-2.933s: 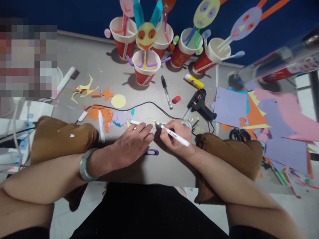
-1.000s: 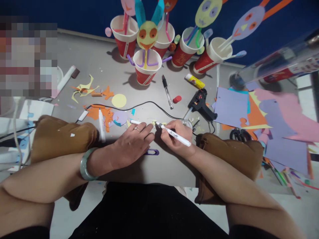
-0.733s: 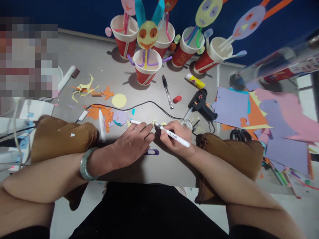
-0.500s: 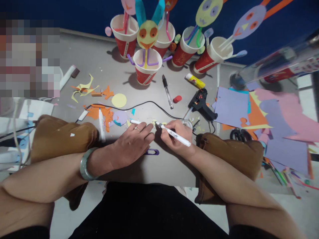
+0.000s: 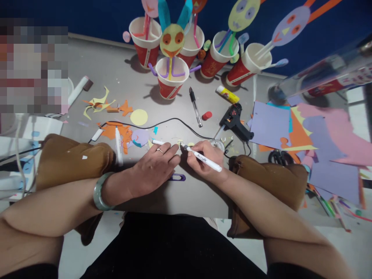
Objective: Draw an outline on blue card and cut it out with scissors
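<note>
My right hand (image 5: 206,157) grips a white acrylic marker (image 5: 207,161) like a pen. The marker's tip meets a small pale yellow paper piece (image 5: 179,143) on the table. With fingers bent and pressed down, my left hand (image 5: 157,166) steadies the paper's near edge; its thumb is hidden. A white stick-like piece (image 5: 157,142), perhaps a cap, pokes out by its fingers. From under the left palm shows a purple loop-shaped handle (image 5: 178,177). Beside the right hand lies a round whitish item (image 5: 217,145), partly covered.
A black glue gun (image 5: 236,122) with its cable, a pen (image 5: 195,106) and a glue stick (image 5: 228,94) lie beyond my hands. Red paper cups (image 5: 173,87) with paper faces stand behind. Paper scraps (image 5: 116,131) are at left; coloured sheets (image 5: 270,126) and black-handled scissors (image 5: 280,157) at right.
The marker and my right hand have shifted very slightly left. My left hand stays in place, and the things on the table have not moved.
</note>
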A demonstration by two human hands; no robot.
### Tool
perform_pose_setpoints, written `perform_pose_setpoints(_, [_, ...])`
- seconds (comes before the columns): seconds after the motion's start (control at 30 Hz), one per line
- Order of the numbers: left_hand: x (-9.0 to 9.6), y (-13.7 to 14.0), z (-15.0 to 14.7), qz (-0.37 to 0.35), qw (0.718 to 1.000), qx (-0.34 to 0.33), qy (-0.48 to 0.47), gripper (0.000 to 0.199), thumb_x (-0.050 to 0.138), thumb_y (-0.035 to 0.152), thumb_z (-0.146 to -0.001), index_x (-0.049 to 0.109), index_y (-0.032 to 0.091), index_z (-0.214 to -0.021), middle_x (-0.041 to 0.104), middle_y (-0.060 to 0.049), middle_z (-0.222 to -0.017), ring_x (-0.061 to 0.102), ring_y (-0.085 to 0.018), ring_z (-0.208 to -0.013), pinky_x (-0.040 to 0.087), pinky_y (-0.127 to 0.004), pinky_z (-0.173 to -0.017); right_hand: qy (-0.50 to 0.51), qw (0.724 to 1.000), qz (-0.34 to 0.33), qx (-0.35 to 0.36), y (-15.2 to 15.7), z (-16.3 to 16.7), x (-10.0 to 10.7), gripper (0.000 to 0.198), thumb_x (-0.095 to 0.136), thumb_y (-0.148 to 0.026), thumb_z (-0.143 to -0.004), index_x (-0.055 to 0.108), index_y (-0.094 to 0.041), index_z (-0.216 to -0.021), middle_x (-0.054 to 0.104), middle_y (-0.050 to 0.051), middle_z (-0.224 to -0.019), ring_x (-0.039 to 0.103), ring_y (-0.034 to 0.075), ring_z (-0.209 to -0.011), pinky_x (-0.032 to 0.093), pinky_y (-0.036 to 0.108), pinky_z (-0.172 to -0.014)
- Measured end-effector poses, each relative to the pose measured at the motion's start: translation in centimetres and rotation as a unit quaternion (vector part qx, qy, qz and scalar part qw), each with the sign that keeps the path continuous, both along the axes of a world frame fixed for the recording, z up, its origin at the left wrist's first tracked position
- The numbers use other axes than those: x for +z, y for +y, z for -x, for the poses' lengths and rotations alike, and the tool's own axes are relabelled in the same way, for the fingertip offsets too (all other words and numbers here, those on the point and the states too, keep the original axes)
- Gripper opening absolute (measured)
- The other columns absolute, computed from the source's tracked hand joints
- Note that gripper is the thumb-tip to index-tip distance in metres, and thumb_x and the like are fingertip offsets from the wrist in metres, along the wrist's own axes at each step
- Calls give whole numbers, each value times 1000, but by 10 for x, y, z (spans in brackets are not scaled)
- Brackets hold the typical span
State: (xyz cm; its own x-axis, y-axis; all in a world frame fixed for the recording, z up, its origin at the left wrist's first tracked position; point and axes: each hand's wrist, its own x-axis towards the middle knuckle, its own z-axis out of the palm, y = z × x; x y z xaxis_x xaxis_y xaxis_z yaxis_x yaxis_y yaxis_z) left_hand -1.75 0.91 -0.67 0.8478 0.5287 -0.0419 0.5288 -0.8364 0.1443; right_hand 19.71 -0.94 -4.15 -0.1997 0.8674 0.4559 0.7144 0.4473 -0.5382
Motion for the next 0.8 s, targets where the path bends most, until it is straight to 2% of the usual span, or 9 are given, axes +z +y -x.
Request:
perform_pose_setpoints(0.47, [-2,0,0,-12,1000,0,-9,19,51,22,-97,58,15,-113,59,-16,-139,59,-30,-115,48,-43,-91,-1,1000,16,2,-2,-2,1,11,58,-31,-90,56,-22,-86,65,-1,-65,62,13,-54,51,27,-54])
perform_pose_setpoints(0.63, [-3,-2,0,-39,999,-2,-7,20,55,21,-94,59,15,-112,60,-16,-138,60,-30,-114,49,-43,-90,80,996,-7,-33,-3,-3,5,6,61,-27,-91,55,-25,-93,69,2,-78,68,18,-64,56,33,-59])
perform_pose_setpoints(0.8, [0,-2,1,-90,996,-9,4,16,53,20,-96,62,14,-106,63,-17,-134,61,-30,-113,49,-42,-91,154,986,-17,-61,1,-7,10,7,62,-25,-93,56,-24,-97,67,3,-83,66,17,-63,56,35,-59])
